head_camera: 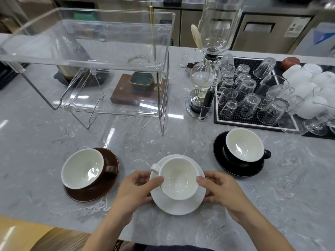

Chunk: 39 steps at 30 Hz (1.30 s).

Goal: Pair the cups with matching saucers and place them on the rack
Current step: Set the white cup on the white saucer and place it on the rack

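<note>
**White pair in both hands, rack straight ahead and left**

I have my left hand (135, 189) and right hand (220, 190) gripping opposite sides of the white saucer (178, 205), thumbs resting against the rim of the white cup (178, 180) that sits on it. The set lies dead centre, right in front of me, equally near both hands, its handle pointing away and left. The clear rack (87, 57) stands well beyond it, up and to the left, so I judge the coming lift goes forward and leftward. The brown cup (82, 169) on its brown saucer (107, 178) waits to my left, the black cup (243, 146) on its black saucer (237, 167) to my right, both on the marble counter (290, 187).
</note>
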Available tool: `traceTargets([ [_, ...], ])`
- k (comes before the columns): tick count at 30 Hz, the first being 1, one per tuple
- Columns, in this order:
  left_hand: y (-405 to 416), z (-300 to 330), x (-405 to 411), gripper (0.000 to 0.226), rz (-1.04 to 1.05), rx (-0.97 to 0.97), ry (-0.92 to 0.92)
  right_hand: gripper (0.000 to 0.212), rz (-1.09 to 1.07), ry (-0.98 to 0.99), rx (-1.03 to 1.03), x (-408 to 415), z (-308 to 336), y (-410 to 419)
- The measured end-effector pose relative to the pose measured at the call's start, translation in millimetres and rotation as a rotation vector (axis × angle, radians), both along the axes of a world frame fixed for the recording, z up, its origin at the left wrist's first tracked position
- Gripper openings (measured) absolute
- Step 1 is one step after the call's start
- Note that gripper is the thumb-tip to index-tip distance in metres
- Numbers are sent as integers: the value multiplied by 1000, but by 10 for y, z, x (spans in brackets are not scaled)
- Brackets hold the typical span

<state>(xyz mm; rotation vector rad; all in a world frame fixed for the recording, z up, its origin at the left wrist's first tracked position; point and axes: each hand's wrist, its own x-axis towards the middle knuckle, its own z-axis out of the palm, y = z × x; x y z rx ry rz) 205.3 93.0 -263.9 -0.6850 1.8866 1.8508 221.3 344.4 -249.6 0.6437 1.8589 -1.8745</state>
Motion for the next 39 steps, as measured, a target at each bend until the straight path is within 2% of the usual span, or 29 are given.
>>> traceTargets([
  [10,-11,-31,-173,28,-98,-102,11,30,-28,-36,61,-119,-23,-26],
  [18,17,-11,-195,29,-77,-99,4,25,-51,-31,98,-159,-62,-44],
  [39,-53,25,-92,35,-40,-35,54,28,-41,36,128,-84,22,-96],
])
